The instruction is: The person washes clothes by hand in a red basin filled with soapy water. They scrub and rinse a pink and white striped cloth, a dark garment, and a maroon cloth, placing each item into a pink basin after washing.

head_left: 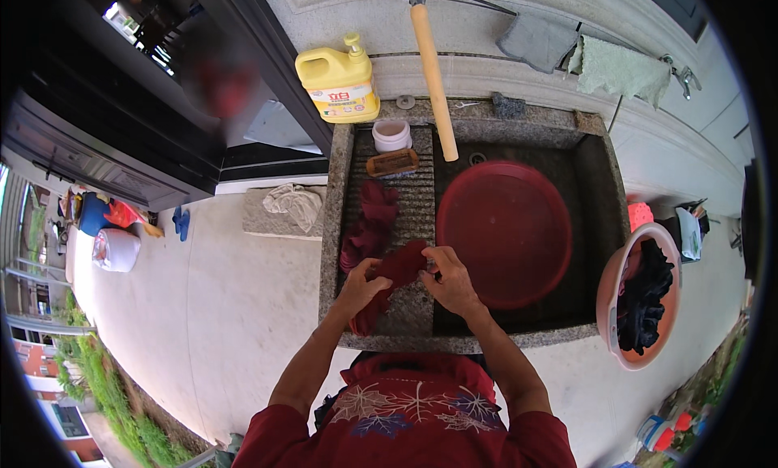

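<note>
Outdoor stone wash sink (pixel 344 156) on a paved yard, both hands working a dark red cloth.

The dark red cloth (pixel 381 253) lies along the ribbed washboard slope on the sink's left side. The left hand (pixel 362 286) and right hand (pixel 450 280) each have their grip clamped on its near end. A red basin (pixel 504 233) sits in the sink just right of the hands; a yellow detergent jug (pixel 339 84) stands on the far rim.
</note>
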### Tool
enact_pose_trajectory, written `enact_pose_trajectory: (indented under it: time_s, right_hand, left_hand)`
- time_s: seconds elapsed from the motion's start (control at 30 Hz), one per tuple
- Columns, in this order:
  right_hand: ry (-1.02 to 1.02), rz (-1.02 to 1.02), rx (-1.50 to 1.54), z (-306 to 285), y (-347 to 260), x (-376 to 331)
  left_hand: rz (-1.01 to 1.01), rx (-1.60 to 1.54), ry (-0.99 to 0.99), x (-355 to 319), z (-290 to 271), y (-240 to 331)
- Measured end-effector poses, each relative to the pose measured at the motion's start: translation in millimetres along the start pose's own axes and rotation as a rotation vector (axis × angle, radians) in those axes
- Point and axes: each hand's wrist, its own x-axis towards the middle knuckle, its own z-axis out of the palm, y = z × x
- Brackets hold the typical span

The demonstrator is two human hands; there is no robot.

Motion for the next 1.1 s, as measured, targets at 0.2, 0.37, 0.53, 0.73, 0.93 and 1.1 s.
enact_pose_trajectory:
  time_s: [0.2, 0.37, 0.53, 0.73, 0.93, 1.1]
  right_hand:
    - [0.068, 0.526, 1.181, -25, -17, 7]
    - [0.329, 0.353, 1.385, -51, -33, 25]
    - [0.599, 0.335, 1.305, -91, -65, 22]
    - [0.674, 0.344, 1.486, -111, -88, 17]
    - [0.548, 0.251, 1.44, -144, -62, 4]
    - [0.527, 0.151, 1.324, -150, -74, -3]
  left_hand:
    - [-0.219, -0.832, -0.477, 0, 6, 54]
    - [-0.579, -1.174, -1.033, 1, 50, 56]
    - [0.138, -0.362, -0.439, 5, 63, 74]
    - [0.736, 0.12, 0.015, 0, 110, 103]
    - [0.195, -0.916, -0.537, 21, 98, 104]
    - [0.044, -1.096, -0.591, 22, 98, 112]
